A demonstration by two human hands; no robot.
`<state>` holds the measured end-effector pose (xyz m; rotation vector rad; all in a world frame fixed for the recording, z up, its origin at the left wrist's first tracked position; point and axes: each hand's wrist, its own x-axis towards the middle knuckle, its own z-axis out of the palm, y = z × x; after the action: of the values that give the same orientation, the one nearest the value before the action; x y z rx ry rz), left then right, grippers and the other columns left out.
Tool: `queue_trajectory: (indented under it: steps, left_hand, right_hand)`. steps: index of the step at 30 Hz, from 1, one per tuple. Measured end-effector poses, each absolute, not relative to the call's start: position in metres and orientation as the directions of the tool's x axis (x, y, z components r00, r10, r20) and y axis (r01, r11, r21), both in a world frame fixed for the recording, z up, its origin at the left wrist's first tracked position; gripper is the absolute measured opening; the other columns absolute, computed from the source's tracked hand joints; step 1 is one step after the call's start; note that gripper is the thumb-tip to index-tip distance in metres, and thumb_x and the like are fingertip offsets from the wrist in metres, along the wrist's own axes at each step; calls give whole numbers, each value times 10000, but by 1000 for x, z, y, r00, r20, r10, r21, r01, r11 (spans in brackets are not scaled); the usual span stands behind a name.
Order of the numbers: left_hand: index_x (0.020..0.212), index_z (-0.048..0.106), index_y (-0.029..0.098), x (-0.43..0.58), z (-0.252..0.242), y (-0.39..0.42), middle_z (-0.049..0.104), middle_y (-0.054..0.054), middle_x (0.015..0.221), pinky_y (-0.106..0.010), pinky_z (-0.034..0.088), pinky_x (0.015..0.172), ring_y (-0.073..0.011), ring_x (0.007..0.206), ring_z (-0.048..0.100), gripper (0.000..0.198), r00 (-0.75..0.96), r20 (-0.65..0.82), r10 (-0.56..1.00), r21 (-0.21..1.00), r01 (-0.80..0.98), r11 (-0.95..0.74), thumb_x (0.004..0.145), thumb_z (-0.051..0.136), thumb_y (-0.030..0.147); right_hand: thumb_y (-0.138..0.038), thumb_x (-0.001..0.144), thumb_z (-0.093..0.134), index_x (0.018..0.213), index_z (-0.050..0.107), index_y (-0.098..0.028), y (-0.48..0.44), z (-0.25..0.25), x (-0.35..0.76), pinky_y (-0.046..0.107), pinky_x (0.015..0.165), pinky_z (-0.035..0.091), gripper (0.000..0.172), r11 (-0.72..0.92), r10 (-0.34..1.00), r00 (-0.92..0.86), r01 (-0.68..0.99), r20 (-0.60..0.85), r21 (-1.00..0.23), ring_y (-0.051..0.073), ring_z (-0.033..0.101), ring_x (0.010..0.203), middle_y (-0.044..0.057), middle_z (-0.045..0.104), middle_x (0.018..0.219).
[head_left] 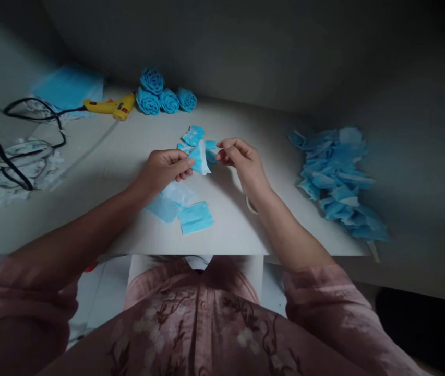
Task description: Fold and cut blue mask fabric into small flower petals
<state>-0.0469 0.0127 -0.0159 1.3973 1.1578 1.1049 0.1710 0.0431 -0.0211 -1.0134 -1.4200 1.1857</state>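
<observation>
My left hand (165, 168) pinches a small folded piece of blue fabric (201, 156) just above the white table (100, 172). My right hand (241, 159) is closed in a pinch on the same piece from its right side. More small blue pieces (193, 135) lie just behind the hands. Flat blue cut pieces (194, 216) lie under my left wrist near the table's front edge.
Three blue fabric roses (163, 94) stand at the back, next to a yellow glue gun (115, 107) with a black cord (30, 112). A heap of blue pieces (335, 177) lies on the right. White scraps (22, 167) and a blue sheet (68, 86) are at the left.
</observation>
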Motion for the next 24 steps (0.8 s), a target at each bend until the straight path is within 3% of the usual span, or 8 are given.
queue_trajectory:
  steps: [5, 12, 16, 20, 22, 24]
  left_hand:
    - [681, 733, 175, -48, -16, 12, 736, -40, 661, -219, 465, 532, -93, 544, 564, 197, 151, 60, 987, 992, 103, -76, 782, 798, 330]
    - [683, 717, 170, -47, -19, 11, 704, -19, 643, -215, 457, 533, -89, 543, 551, 233, 220, 28, 975, 982, 176, -68, 776, 777, 375]
    - [671, 711, 168, -46, -19, 11, 701, -16, 637, -215, 445, 531, -89, 541, 543, 245, 224, 3, 975, 979, 197, -48, 777, 767, 382]
    - [659, 711, 166, -47, -17, 11, 691, -13, 626, -215, 446, 544, -87, 547, 545, 229, 196, 6, 981, 983, 180, -42, 787, 766, 348]
    - [651, 706, 166, -47, -15, 11, 678, -11, 616, -215, 444, 547, -83, 542, 540, 232, 157, 5, 988, 990, 141, -27, 801, 765, 332]
    - [638, 692, 168, -48, -15, 12, 663, -9, 602, -215, 437, 543, -82, 534, 532, 243, 121, -11, 993, 995, 97, -1, 812, 767, 320]
  right_hand:
    - [-792, 794, 765, 761, 705, -218, 35, -19, 164, 313, 803, 559, 579, 190, 955, -243, 58, 171, -980, 151, 636, 777, 15, 700, 783]
    - [-602, 709, 922, 846, 726, -215, 36, -25, 159, 288, 739, 509, 455, 198, 940, -286, 11, 187, -980, 127, 592, 761, -13, 683, 822]
    - [-586, 787, 868, 894, 738, -209, 41, -33, 162, 292, 755, 542, 413, 268, 920, -300, 11, 253, -963, 134, 627, 789, 3, 709, 857]
    - [-608, 958, 695, 1282, 726, -260, 41, -33, 169, 361, 912, 606, 477, 396, 890, -296, 125, 347, -910, 199, 712, 1018, 51, 774, 1091]
    - [-596, 1037, 561, 1480, 618, -302, 41, -31, 174, 433, 1017, 607, 534, 494, 857, -295, 234, 423, -838, 246, 689, 1220, 79, 750, 1313]
    - [-550, 1065, 488, 1559, 541, -318, 42, -30, 177, 504, 1081, 588, 548, 597, 800, -329, 341, 502, -726, 284, 631, 1349, 90, 688, 1471]
